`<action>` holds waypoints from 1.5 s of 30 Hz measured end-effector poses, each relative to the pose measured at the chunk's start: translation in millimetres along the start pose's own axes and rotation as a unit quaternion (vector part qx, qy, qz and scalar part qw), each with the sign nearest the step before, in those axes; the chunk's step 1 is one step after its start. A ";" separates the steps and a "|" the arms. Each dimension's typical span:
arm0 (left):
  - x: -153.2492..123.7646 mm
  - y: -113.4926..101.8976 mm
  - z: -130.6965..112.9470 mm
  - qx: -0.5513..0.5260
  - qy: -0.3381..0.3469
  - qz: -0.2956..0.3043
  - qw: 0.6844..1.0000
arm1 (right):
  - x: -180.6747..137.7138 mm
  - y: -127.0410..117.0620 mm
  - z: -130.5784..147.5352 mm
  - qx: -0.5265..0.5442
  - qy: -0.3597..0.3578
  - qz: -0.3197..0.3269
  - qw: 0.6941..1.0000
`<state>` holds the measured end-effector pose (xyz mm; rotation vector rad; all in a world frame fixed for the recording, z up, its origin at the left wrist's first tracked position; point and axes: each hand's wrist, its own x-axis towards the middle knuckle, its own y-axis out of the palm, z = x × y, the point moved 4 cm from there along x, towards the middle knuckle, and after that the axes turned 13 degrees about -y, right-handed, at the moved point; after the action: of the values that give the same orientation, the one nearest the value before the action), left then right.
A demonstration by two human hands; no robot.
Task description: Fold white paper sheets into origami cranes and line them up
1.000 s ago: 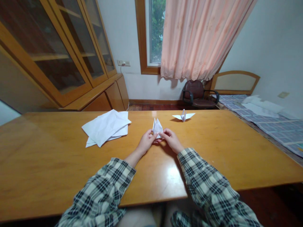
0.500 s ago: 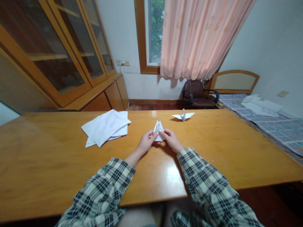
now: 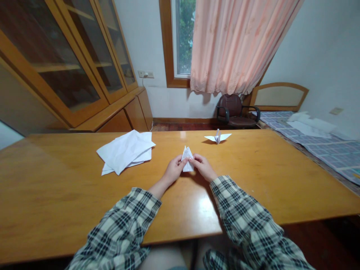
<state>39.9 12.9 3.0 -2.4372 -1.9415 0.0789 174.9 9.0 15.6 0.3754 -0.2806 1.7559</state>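
A small piece of folded white paper [image 3: 188,166] is held between both hands over the middle of the table, its narrow points facing away from me. My left hand [image 3: 174,168] pinches its left side, thumb on top. From the right, my right hand [image 3: 204,167] grips the other side, with thumb and forefinger on the paper. The fingers beneath the paper are hidden. Beyond my right hand stands a finished paper crane [image 3: 218,137] with its wings spread.
Several white paper sheets [image 3: 126,152] lie in a loose stack on the wooden table [image 3: 70,202], left of my hands. A glass-door cabinet [image 3: 92,63] rises at the left. Behind the table are a brown armchair [image 3: 232,108] and, at right, a bed [image 3: 332,150].
The folded paper has tipped and shifted slightly toward me, so its points sit lower and its bottom edge shows below my thumbs. Both hands keep their hold.
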 end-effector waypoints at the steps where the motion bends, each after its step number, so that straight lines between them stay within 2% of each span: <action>1: -0.6 0.1 -1.1 0.006 0.004 0.002 1.000 | 0.1 -0.1 -0.3 -0.006 0.000 0.001 1.000; 8: -5.7 2.4 -1.4 0.100 0.017 0.026 0.994 | 1.4 -3.5 1.0 -0.022 -0.028 -0.027 0.999; 15: -5.5 4.9 -1.1 0.084 0.012 0.046 0.995 | 0.5 -4.4 2.4 -0.015 -0.034 -0.036 0.999; 23: -7.0 9.0 3.3 0.066 -0.041 0.102 0.992 | 1.7 -10.0 2.7 -0.001 -0.019 -0.087 0.996; 32: -8.8 9.2 1.0 0.114 -0.022 0.108 0.987 | 1.9 -11.2 -0.5 0.000 -0.005 -0.123 0.992; 36: -9.3 10.2 1.9 0.083 -0.037 0.116 0.989 | 3.1 -15.3 -1.1 0.017 -0.012 -0.153 0.988; 40: -7.0 10.5 6.3 0.006 -0.063 0.119 0.991 | 4.8 -21.4 -4.7 0.046 -0.007 -0.191 0.980; 45: 1.1 2.5 9.9 -0.078 -0.080 0.064 0.992 | 5.0 -18.7 -11.8 0.083 0.048 -0.157 0.983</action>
<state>42.0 13.3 -7.0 -2.7339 -1.9169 0.1342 191.1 22.0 6.4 0.4290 -0.0042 1.4844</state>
